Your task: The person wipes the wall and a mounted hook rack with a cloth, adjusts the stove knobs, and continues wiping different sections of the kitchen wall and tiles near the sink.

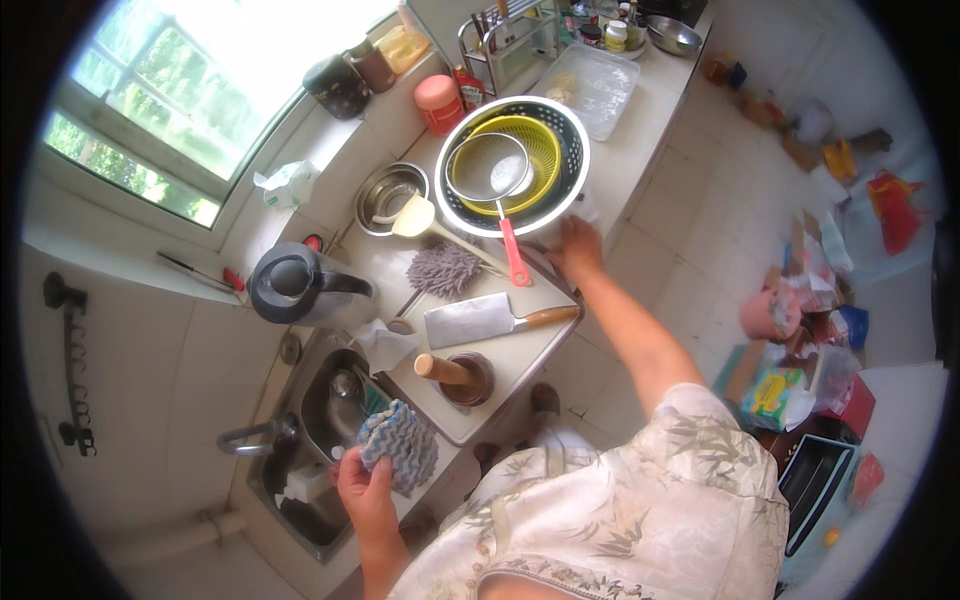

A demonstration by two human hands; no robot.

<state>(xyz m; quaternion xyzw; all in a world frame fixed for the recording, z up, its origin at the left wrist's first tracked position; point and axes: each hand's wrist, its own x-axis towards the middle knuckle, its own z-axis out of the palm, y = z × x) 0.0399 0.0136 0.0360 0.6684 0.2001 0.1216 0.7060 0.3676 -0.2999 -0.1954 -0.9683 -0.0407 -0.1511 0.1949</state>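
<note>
My left hand (367, 484) grips a folded cloth (401, 446) with a blue and grey zigzag pattern, beside the sink's near edge. My right hand (577, 251) is at the counter's outer edge, just below the stacked basins; its fingertips are partly hidden, and whether they hold anything is unclear. Close by it are a large white-rimmed basin (581, 157), a yellow colander (551, 191) inside, and a mesh strainer with a red handle (514, 255) resting across them. A cleaver (472, 319) with a wooden handle lies on a board, near a mortar (480, 382) with a wooden pestle (439, 367).
A steel sink (319, 536) with a curved faucet (247, 441) lies at left. An electric kettle (289, 281), a grey chenille mitt (442, 268), a pale spatula (415, 217) and a steel bowl (390, 172) crowd the counter. Boxes and bags (772, 390) line the floor at right.
</note>
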